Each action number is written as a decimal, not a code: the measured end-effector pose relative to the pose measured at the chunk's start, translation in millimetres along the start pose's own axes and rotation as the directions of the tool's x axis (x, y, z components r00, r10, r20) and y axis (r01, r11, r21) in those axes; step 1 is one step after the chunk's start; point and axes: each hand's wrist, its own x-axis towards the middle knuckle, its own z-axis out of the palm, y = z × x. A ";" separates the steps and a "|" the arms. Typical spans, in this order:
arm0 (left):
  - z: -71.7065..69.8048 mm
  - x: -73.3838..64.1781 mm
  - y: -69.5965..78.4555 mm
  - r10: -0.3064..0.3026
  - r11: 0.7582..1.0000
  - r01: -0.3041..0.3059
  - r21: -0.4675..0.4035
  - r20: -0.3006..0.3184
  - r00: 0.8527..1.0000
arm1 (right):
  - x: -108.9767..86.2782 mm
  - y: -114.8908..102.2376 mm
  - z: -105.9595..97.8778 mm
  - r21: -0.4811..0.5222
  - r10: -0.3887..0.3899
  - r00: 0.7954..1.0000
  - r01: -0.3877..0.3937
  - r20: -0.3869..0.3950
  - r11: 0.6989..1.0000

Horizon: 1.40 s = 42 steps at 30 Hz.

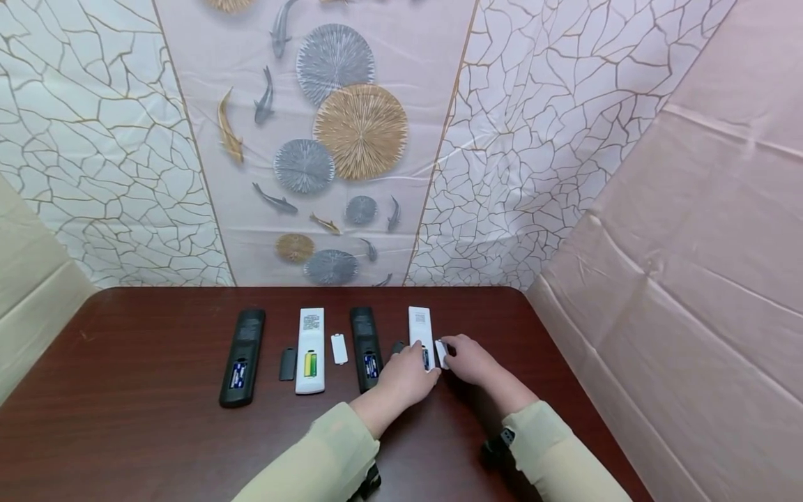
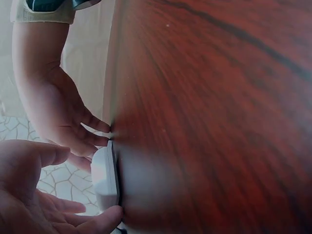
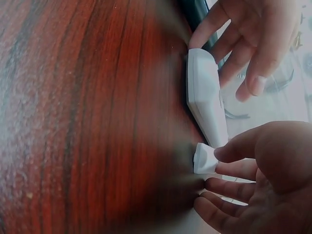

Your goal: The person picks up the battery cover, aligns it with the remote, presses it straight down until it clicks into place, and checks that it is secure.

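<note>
Right of centre in the lower half of the head view, the white remote (image 1: 419,321) lies on the table (image 1: 144,432), its upper end reaching past the left hand (image 1: 404,376); that hand's fingers touch its left side, while the wrist views show the thumb apart from it. Just right of the remote, the right hand (image 1: 472,359) pinches the small white cover (image 1: 441,354), which sits at the tips of thumb and forefinger
</note>
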 end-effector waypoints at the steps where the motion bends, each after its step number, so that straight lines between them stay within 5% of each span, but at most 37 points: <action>1: 0.4 1.1 0.1 -0.004 1.000 0.004 0.001 0.002 1.000 | 0.4 0.3 0.4 0.001 0.000 1.000 0.000 -0.001 1.000; 10: 2.1 14.2 7.3 -0.037 0.995 0.036 0.098 0.012 0.999 | 4.4 2.0 -0.2 -0.001 -0.016 1.000 0.016 -0.012 1.000; 19: 3.6 26.0 14.4 -0.140 0.977 0.139 0.163 -0.006 0.990 | 5.1 -0.3 0.6 -0.003 -0.021 1.000 0.021 -0.015 1.000; 28: 3.0 31.8 15.9 -0.183 0.971 0.185 0.153 -0.022 0.983 | 7.3 -0.7 0.1 -0.020 -0.021 1.000 0.021 -0.006 1.000; 42: 9.4 35.5 15.0 -0.167 0.983 0.168 0.074 -0.021 0.986 | 13.0 2.2 0.9 -0.065 0.018 0.999 -0.015 0.034 0.998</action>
